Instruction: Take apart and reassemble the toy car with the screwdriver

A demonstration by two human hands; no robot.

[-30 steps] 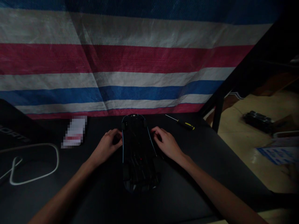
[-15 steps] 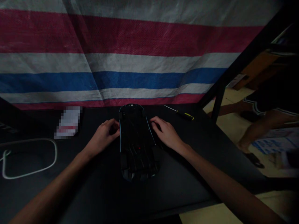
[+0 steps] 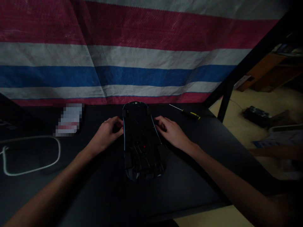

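One car [image 3: 142, 135] lies underside up, centre. Left hand [image 3: 107, 132] and right hand [image 3: 172, 131], half curled, flank it; grip unclear in dim light. One screwdriver [image 3: 191, 114], centre right; one cable [image 3: 59, 148], left.

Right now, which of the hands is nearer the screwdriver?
Right. The right hand is left of the screwdriver, apart from it; the left hand is farther left, beyond the upturned toy car.
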